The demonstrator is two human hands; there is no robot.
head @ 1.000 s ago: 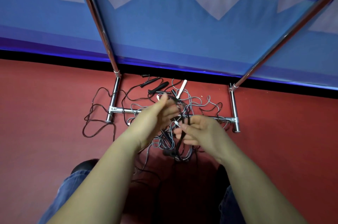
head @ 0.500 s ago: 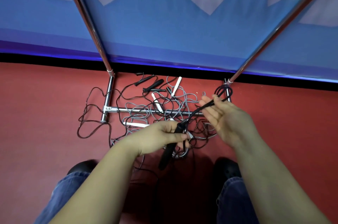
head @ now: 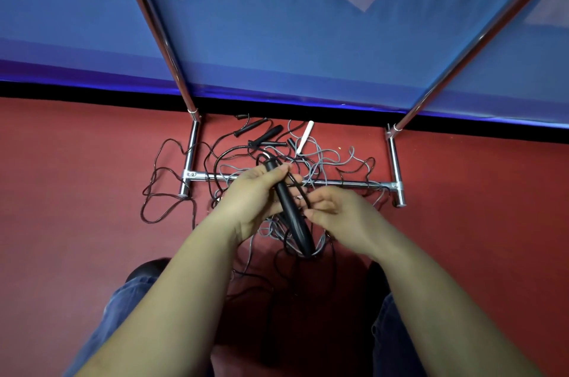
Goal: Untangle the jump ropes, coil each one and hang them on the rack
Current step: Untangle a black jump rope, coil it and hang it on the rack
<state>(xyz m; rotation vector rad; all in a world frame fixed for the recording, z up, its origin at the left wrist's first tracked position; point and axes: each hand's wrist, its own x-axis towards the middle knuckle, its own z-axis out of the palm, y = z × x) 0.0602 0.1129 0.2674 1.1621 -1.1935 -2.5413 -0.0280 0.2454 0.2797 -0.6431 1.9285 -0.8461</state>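
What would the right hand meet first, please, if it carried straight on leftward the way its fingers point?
Most likely the black handle held by the left hand; the right hand is almost against it, though depth is unclear.

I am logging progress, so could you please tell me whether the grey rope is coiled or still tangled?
Still tangled: the grey rope sprawls in loose loops across the rack's base bar.

Red floor (head: 77,207) is carrying everything. Chrome rack (head: 323,183) base is standing on it, feet left and right, crossbar between. Tangle of black and grey jump ropes (head: 335,161) is lying over and around the crossbar. Black handles (head: 267,134) and one white handle (head: 304,137) are lying behind the bar. A black loop (head: 160,192) is trailing left, past the left foot.
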